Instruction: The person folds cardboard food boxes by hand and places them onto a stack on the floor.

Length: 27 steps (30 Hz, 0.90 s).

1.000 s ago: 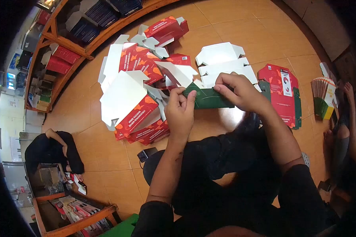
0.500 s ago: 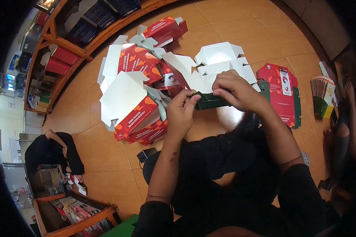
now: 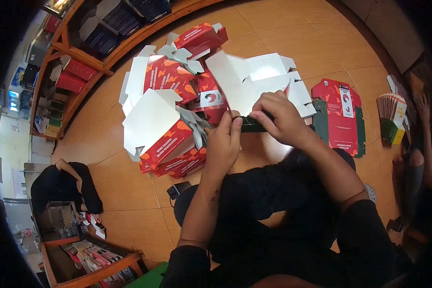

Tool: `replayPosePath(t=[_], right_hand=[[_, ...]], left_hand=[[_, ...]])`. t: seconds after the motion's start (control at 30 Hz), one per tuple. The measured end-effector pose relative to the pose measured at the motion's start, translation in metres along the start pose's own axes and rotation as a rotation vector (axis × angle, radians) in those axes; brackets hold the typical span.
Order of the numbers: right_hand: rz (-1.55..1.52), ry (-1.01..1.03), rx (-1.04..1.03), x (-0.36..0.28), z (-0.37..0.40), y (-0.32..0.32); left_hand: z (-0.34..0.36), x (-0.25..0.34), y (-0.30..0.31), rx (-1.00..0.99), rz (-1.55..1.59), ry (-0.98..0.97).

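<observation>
Between my hands is a partly folded cardboard box [image 3: 230,81], white inside with a dark green side panel facing me. My left hand [image 3: 224,139] pinches its near left corner, thumb pressed on the green edge. Closed over the same green panel further right, my right hand [image 3: 281,117] has its fingers bent down into the box. The box's white lid flap stands up, tilted away from me. Just beyond lie unfolded cartons [image 3: 271,62], white side up. To the left is a pile of red folded boxes [image 3: 170,139] with open white flaps.
A flat red and green carton [image 3: 338,129] lies on the tiled floor to the right. Beyond it are a bundle of cartons [image 3: 391,115] and another person's arm [image 3: 426,125]. Wooden shelves [image 3: 81,57] run along the left. A person in black [image 3: 65,187] bends over at far left.
The box has tilted, and its white lid flap has swung higher and further left. My right hand has shifted slightly left and presses deeper at the green panel.
</observation>
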State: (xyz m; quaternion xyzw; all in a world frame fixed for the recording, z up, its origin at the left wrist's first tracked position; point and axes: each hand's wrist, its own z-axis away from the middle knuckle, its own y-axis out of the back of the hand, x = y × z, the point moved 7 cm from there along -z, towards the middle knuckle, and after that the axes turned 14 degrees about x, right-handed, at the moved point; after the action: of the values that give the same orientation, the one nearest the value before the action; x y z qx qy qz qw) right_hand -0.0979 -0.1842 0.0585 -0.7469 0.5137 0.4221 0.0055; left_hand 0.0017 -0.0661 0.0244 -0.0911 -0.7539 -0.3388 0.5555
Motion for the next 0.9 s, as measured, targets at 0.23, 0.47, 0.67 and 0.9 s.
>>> replayPosePath(t=[0.23,0.47,0.67,0.9], right_hand=[[-0.066,-0.115,-0.166,0.012,-0.013,0.020],[-0.039,-0.463,-0.585,0.086,0.012,0.042],[0.063,-0.362,-0.908,0.071,0.041,-0.005],[-0.775,-0.862,-0.811,0.059,0.042,-0.008]], left_hand=[[-0.006,-0.012,0.006,-0.044,0.104,0.070],[-0.019,-0.050,0.023,-0.241,0.195,0.373],[0.000,-0.005,-0.006,-0.251,-0.131,-0.383],[-0.001,-0.056,-0.028,-0.470,0.283,0.363]])
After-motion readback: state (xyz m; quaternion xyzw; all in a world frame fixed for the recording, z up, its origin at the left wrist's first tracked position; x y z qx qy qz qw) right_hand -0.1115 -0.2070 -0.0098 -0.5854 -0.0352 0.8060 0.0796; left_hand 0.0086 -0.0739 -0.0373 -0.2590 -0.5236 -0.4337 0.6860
